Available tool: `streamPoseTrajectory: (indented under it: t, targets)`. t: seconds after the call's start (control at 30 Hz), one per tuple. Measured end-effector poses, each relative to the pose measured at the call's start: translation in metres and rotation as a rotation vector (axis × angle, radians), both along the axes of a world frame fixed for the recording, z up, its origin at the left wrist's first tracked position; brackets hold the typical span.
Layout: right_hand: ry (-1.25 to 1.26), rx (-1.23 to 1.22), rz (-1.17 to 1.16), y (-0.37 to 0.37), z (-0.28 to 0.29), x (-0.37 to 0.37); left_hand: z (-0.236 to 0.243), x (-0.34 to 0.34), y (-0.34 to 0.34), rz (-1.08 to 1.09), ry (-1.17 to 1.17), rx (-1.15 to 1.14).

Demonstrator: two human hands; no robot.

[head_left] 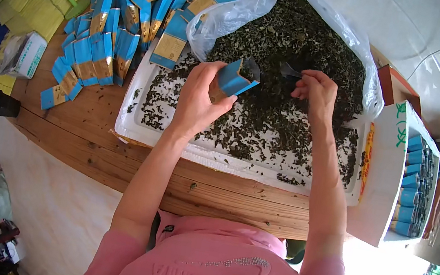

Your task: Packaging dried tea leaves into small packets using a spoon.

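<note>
1. One blue packet (235,77), mouth open, sits gripped in your left hand (201,99) over the white tray (172,142).
2. Your right hand (315,92) pinches a dark scoop (289,70) at its 9 o'clock.
3. Tilt either one and loose tea leaves (286,61) may spill onto the counter (85,131).

Bright daylight floods in from the upper right, bleaching the pale floor there and putting glare on the crinkled clear plastic bag (236,13). The brown wooden worktop (112,148) is evenly lit, with soft shadows under its near edge. Fisheye distortion bends straight edges toward a black, vignetted rim; the centre stays sharp.
</note>
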State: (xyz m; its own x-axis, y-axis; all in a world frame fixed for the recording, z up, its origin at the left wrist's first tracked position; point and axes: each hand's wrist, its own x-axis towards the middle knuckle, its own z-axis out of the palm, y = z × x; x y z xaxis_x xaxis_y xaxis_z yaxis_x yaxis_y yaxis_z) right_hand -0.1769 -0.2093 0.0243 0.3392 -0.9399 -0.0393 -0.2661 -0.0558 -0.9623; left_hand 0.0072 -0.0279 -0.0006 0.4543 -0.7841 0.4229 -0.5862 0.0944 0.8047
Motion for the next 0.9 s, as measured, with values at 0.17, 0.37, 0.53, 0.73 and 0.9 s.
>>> streamPoseTrajectory:
  t: [0.17, 0.37, 0.53, 0.73, 0.9]
  targets:
    - [-0.037, 0.145, 0.126, 0.003, 0.011, -0.014, 0.000, 0.001, 0.002, 0.006, -0.024, 0.013]
    - [-0.143, 0.205, 0.132, 0.003, -0.003, 0.005, 0.004, -0.002, 0.000, -0.015, 0.039, 0.044]
    - [-0.231, 0.283, 0.082, 0.005, 0.011, -0.007, 0.004, -0.001, 0.002, -0.017, 0.057, 0.054]
    - [-0.250, 0.153, 0.133, 0.029, 0.053, -0.010, 0.002, 0.000, 0.002, 0.007, 0.019, 0.042]
    - [-0.001, -0.272, 0.236, 0.076, 0.073, 0.005, -0.004, 0.002, 0.001, -0.002, -0.021, 0.017]
